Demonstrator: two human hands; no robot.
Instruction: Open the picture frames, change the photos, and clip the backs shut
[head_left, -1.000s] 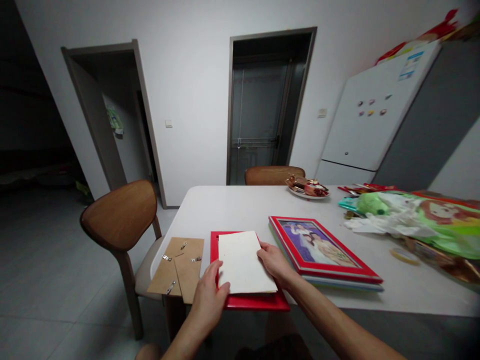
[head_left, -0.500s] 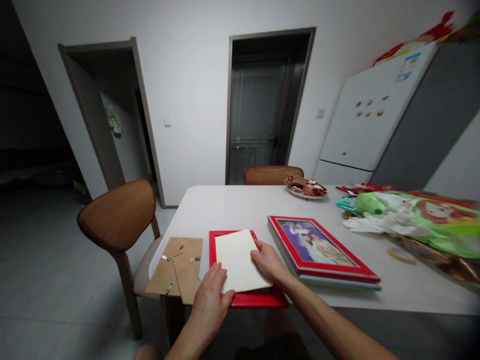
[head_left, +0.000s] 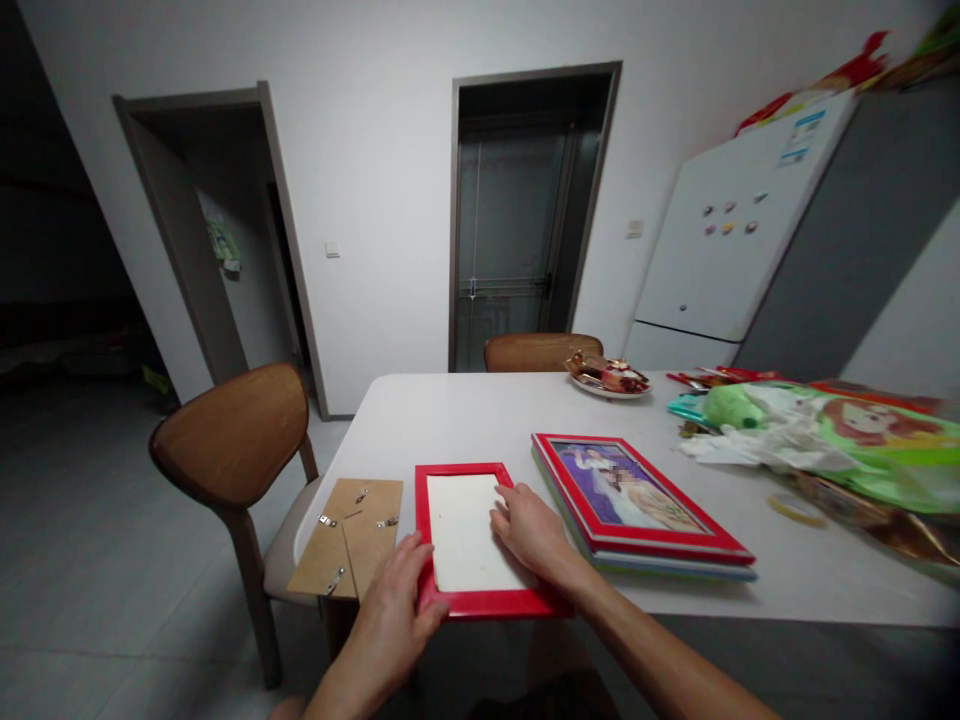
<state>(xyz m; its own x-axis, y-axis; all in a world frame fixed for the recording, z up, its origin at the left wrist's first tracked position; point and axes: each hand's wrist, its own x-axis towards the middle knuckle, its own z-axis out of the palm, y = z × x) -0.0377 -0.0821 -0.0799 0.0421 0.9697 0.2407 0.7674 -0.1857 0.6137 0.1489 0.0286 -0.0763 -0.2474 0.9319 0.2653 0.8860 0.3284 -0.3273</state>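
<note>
A red picture frame lies near the front edge of the table, with a white card flat inside its opening. My left hand grips the frame's lower left corner, fingers along the left side and thumb by the bottom edge. Over the frame's right side, my right hand touches the right part of the card with its fingertips; its index finger and thumb are apart, the other fingers curled. Left of the frame lies a brown backing board with metal clips and a stand flap.
On the right sits a stack of frames, topped by a red framed photo. Beyond are a roll of tape, green and white packaging, and a plate with wrapped items. A wooden chair stands at the left.
The white card has gone from lying tilted over the red frame to lying flat within its opening. My left hand has shifted left and down onto the frame's corner; my right hand stays by the card.
</note>
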